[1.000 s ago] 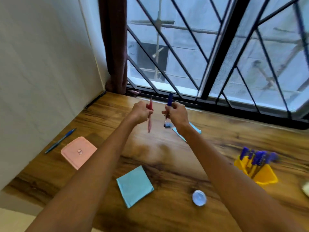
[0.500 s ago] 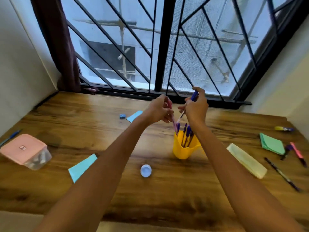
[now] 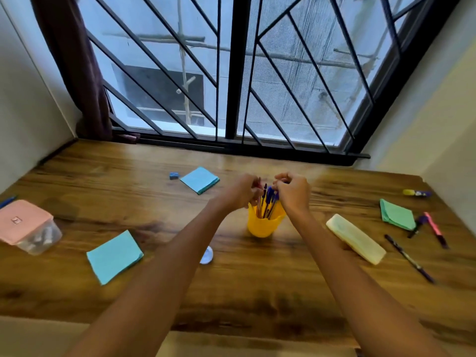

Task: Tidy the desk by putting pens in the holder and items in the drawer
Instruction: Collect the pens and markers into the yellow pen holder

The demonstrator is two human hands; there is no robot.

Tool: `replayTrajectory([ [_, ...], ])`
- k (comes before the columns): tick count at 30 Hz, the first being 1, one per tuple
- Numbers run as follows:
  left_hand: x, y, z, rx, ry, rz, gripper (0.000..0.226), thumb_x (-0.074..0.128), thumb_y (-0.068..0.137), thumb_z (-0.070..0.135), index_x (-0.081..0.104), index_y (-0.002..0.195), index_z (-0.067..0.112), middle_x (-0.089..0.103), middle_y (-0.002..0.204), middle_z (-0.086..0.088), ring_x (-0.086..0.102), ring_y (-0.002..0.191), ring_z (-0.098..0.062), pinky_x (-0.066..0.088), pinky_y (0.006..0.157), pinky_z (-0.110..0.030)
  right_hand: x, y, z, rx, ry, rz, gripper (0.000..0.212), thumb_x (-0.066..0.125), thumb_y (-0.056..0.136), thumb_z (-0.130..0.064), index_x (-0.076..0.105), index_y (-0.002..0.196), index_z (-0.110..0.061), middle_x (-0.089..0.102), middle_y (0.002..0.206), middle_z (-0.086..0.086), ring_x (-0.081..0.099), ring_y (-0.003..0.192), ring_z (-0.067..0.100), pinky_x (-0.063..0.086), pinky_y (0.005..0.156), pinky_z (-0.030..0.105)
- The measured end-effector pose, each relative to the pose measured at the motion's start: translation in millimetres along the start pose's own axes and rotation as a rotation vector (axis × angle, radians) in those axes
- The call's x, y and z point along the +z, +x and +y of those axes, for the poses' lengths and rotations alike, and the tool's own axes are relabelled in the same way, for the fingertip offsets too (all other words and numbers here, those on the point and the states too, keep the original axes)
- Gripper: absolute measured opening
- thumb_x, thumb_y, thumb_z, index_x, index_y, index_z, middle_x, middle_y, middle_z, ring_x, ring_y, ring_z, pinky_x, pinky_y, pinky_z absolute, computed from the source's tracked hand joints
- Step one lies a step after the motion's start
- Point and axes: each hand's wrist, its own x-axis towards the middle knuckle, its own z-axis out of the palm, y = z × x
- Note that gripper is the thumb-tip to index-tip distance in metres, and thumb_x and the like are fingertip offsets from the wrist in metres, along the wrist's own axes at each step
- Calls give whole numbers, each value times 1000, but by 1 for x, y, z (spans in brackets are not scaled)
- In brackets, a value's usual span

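Observation:
A yellow pen holder stands mid-desk with several blue pens upright in it. My left hand is just above its left rim, pinched on a red pen whose lower part is inside the holder. My right hand hovers over the right rim, its fingers closed on the top of a blue pen among the others. Loose pens lie elsewhere: a blue pen at the far left edge, and at the right a black pen, a pink highlighter and a purple pen.
Two blue note pads, a small blue sharpener, a pink-lidded box, a round white cap, a pale yellow case, a green pad and a yellow-purple tube lie on the wooden desk. Window bars run behind.
Both hands carried the red and blue pens from the desk's left part to the yellow holder and lowered them into it. The view swung right.

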Motion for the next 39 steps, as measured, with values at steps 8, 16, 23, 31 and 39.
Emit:
replayTrajectory([
  [8, -12, -4, -17, 31, 29, 189, 18, 63, 89, 16, 64, 104, 7, 69, 95, -11, 61, 73, -15, 54, 71, -32, 11, -8, -20, -194, -43, 135, 21, 57, 91, -15, 71, 80, -4, 66, 71, 10, 55, 63, 17, 38, 60, 27],
  [16, -102, -31, -73, -123, 87, 500, 13, 67, 85, 19, 69, 95, 10, 71, 94, -10, 65, 83, -21, 54, 78, -35, 103, -12, -79, -294, -66, -200, 16, 64, 86, -15, 75, 91, -5, 74, 91, 13, 67, 88, 25, 47, 75, 32],
  [23, -222, -71, -163, -331, 68, 632, 5, 66, 84, 14, 66, 88, 11, 70, 91, -13, 65, 86, -28, 53, 81, -38, 255, -40, -142, -477, -103, -583, 15, 64, 86, -8, 74, 97, -5, 73, 99, 12, 69, 90, 23, 50, 79, 25],
  [31, -325, -144, -298, -792, 535, 606, 30, 40, 93, 7, 58, 117, 8, 58, 124, -14, 52, 117, -33, 43, 95, -37, 458, -59, -199, -746, -405, -799, 48, 50, 88, -5, 51, 135, -14, 49, 140, 11, 44, 127, 35, 40, 104, 42],
  [39, -349, -158, -374, -973, 786, 356, 28, 47, 93, 14, 60, 118, 11, 58, 126, -11, 57, 117, -30, 46, 94, -39, 577, -63, -227, -774, -689, -1016, 64, 41, 97, -17, 10, 153, -23, 4, 162, -2, 1, 148, 32, 9, 117, 57],
])
